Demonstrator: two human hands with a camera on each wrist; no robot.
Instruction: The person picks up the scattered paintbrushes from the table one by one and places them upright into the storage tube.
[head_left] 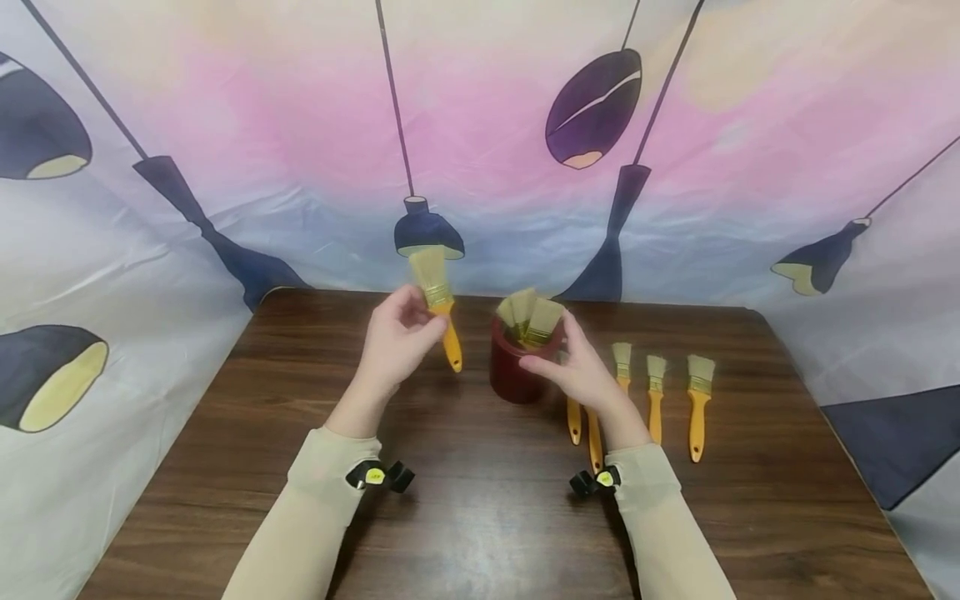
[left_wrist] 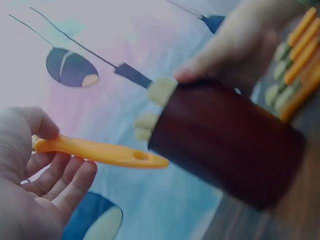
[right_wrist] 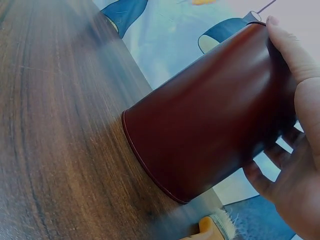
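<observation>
My left hand (head_left: 401, 337) pinches a paintbrush (head_left: 453, 348) with a yellow-orange handle and pale bristles. The brush is held bristles up, slightly tilted, left of a dark red cylindrical cup (head_left: 512, 377). In the left wrist view its handle (left_wrist: 105, 151) reaches from my thumb and fingers towards the cup's rim. Around the right side of the cup, my right hand (head_left: 583, 367) grips near the top, thumb at the rim. Several paintbrushes (head_left: 542, 318) stand in the cup with bristles up. The cup (right_wrist: 210, 110) stands on the table; their handles are hidden inside it.
Right of the cup, several more paintbrushes (head_left: 697, 412) lie on the brown wooden table (head_left: 262, 467), bristles away from me. Some are partly hidden under my right hand and wrist. Behind the table hangs a cloth backdrop (head_left: 315, 167) with printed lamps.
</observation>
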